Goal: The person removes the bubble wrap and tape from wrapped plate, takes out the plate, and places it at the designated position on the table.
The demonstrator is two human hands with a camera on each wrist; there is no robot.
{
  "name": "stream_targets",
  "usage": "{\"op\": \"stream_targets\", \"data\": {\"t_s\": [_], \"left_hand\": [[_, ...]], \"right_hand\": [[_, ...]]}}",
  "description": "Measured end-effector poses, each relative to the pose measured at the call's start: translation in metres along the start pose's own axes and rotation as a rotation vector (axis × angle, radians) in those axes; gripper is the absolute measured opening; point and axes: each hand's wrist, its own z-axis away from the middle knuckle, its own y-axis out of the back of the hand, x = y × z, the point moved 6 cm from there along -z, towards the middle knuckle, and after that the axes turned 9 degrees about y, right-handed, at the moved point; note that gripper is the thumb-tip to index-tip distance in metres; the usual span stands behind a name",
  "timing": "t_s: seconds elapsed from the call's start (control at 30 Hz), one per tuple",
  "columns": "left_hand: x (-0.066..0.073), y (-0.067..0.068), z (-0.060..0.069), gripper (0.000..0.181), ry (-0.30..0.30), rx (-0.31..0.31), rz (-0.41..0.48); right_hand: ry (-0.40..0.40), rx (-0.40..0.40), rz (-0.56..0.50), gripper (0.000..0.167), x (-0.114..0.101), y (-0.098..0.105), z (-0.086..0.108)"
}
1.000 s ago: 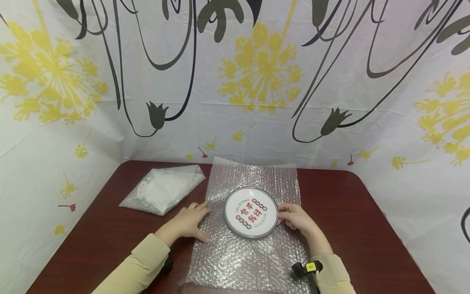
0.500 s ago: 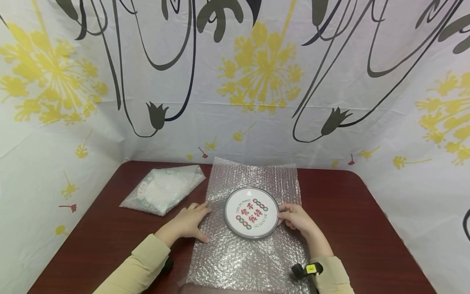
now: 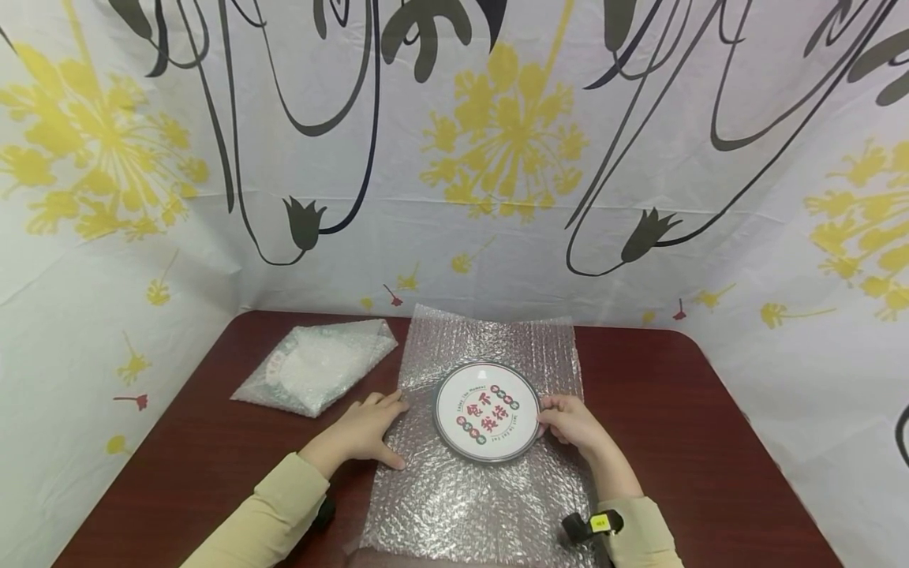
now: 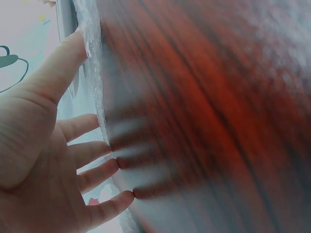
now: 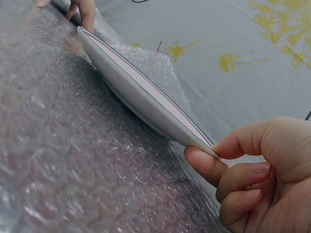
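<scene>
A round white plate [image 3: 487,412] with a dark rim and red and green print lies over a sheet of bubble wrap [image 3: 454,505]. My right hand [image 3: 577,426] pinches the plate's right edge between thumb and index finger; in the right wrist view the plate [image 5: 141,92] is seen edge-on, with the other fingers of the hand [image 5: 272,174] curled below. On the wrap's left edge rests my left hand [image 3: 364,428], fingers spread. The left wrist view shows that hand [image 4: 48,145] with its fingertips at the edge of the wrap [image 4: 95,58].
Another bubble-wrapped item [image 3: 316,367] lies at the back left of the dark red table [image 3: 682,442]. A patterned cloth [image 3: 454,181] hangs behind the table and along its sides. A brownish edge [image 3: 426,558] shows at the bottom of the head view.
The plate and my right hand have shifted very slightly to the right. My left hand stays where it was on the wrap.
</scene>
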Motion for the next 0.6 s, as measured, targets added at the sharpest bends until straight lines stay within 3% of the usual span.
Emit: {"op": "stream_targets", "data": {"t_s": [0.6], "left_hand": [[0.0009,0.0011,0.001,0.099,-0.007,0.001,0.001]], "right_hand": [[-0.055,0.114,-0.001,0.01,-0.0025,0.0065,0.0034]]}}
